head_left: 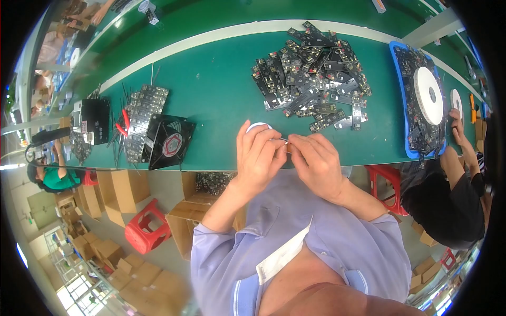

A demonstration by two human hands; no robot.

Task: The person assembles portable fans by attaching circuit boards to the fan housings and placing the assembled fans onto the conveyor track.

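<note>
Both of my hands meet at the front edge of the green table [221, 142]. My left hand [259, 152] has its fingers bent and pinched round a small thin part, too small to make out, with a white disc [259, 126] partly hidden behind the fingers. Close against it, my right hand [318, 160] pinches at the same small part, where a bit of orange shows between the fingertips. Beyond the hands lies a heap of small black circuit boards [316, 73], with some loose ones at its near edge.
At left stand a black fan [169, 143], board panels [150, 108] and red-handled pliers [123, 122]. A blue tray [399, 100] of boards bears a white reel [429, 96] at right. A co-worker [445, 195] sits beyond it. Cardboard boxes [182, 231] and red stools [147, 226] are below.
</note>
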